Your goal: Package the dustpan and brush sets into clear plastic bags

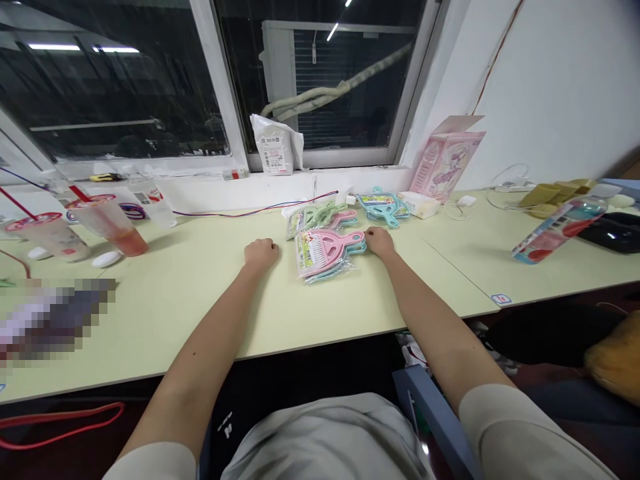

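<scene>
My left hand [261, 255] rests on the table as a closed fist, a little left of the packaged dustpan sets, and nothing shows in it. My right hand [380, 241], also curled into a fist, lies by the handle end of the front sets; whether it touches them I cannot tell. Between my hands is a pink mini dustpan and brush set [325, 250] in clear plastic, on top of a blue set [327, 272]. Just behind lie a green set [315, 215] and a pink handle [346, 217]. Farther back is a blue dustpan set [384, 205].
Drink cups [117, 223] and a clear bottle [154, 200] stand on the left of the table [300, 327]. A pink box [445, 163] and small tissue pack [420, 204] are at the back right. A tilted drink bottle [560, 227] is farther right. A white package [276, 147] sits on the windowsill.
</scene>
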`<state>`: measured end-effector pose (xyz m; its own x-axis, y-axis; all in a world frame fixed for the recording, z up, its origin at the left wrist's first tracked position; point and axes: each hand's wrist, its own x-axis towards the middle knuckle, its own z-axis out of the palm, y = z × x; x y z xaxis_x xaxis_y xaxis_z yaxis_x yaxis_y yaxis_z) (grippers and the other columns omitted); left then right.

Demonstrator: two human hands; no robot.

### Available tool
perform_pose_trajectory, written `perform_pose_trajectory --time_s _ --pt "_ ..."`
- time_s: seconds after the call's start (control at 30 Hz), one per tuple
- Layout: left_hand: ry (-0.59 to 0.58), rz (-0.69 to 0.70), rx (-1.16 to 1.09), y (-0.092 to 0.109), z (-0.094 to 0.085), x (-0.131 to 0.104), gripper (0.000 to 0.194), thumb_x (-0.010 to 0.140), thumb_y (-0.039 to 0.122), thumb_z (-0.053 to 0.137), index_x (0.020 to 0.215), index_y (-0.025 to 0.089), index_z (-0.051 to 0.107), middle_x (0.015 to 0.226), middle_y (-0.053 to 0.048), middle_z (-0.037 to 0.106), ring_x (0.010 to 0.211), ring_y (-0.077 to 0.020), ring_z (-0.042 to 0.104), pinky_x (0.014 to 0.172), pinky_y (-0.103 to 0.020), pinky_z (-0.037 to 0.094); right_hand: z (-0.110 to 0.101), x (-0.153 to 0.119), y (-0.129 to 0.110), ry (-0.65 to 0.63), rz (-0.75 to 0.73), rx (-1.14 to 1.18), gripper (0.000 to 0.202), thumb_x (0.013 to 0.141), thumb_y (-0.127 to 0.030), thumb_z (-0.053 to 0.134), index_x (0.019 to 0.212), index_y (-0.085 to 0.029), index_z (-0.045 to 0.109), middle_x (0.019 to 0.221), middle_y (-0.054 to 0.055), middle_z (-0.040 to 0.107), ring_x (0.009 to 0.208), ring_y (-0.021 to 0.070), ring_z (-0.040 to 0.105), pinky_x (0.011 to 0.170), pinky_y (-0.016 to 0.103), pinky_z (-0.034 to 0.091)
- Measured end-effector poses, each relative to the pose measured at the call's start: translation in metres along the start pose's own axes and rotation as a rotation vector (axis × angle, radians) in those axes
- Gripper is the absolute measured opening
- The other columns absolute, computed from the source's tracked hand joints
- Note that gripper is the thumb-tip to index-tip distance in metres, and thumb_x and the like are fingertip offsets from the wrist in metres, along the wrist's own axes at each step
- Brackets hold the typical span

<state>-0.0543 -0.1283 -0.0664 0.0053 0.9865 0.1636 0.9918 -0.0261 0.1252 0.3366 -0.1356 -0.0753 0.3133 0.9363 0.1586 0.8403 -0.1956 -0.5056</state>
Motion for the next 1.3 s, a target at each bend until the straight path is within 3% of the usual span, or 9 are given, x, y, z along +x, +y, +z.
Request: perform_pose_trajectory --time_s 0.4,0.8,1.07,1.2,1.3 --pt "0.019 -0.046 -0.121 -0.005 -0.002 -0.001 0.031 0.090 0.035 0.048 0.089 0.023 0.076 0.105 -0.014 0.077 0.100 -0.0327 0.069 0.078 -0.039 0.049 -0.001 0.002 0.000 -0.008 -0.007 0.042 0.025 0.090 -0.030 0.054 0.093 -0.022 0.078 0.106 0.010 0.078 0.093 0.0235 0.066 0.072 0.028 0.042" --pt "0.011 -0.053 -0.136 -0.005 -0.003 -0.001 0.028 0.090 0.038 0.052 0.085 0.023 0.075 0.101 -0.014 0.077 0.098 -0.0333 0.069 0.080 -0.040 0.050 -0.003 0.005 0.000 -0.039 -0.047 0.043 0.024 0.088 -0.028 0.056 0.090 -0.019 0.078 0.103 0.011 0.078 0.090 0.0223 0.067 0.068 0.027 0.040" --pt "0.009 0.001 -0.211 0.005 -0.008 -0.009 0.027 0.091 0.037 0.051 0.079 0.023 0.071 0.097 -0.012 0.077 0.095 -0.0310 0.070 0.075 -0.037 0.047 -0.006 0.004 -0.002 -0.037 -0.058 0.138 0.023 0.088 -0.026 0.056 0.086 -0.017 0.077 0.096 0.010 0.078 0.087 0.0217 0.066 0.072 0.027 0.044" --pt "0.014 0.006 -0.427 0.017 -0.011 -0.017 0.027 0.096 0.040 0.049 0.092 0.023 0.070 0.093 -0.010 0.078 0.089 -0.0267 0.070 0.072 -0.034 0.047 -0.018 -0.003 -0.013 0.067 -0.042 0.273 0.031 0.095 -0.032 0.050 0.090 -0.015 0.075 0.092 0.012 0.076 0.083 0.0225 0.066 0.074 0.028 0.048" --pt "-0.029 -0.003 -0.685 0.027 -0.011 -0.021 0.028 0.099 0.045 0.050 0.108 0.022 0.063 0.087 -0.006 0.078 0.067 -0.0199 0.067 0.066 -0.031 0.047 -0.029 -0.013 -0.029 0.160 -0.088 0.385 0.042 0.103 -0.041 0.040 0.095 -0.015 0.073 0.086 0.011 0.074 0.082 0.0223 0.065 0.073 0.028 0.049"
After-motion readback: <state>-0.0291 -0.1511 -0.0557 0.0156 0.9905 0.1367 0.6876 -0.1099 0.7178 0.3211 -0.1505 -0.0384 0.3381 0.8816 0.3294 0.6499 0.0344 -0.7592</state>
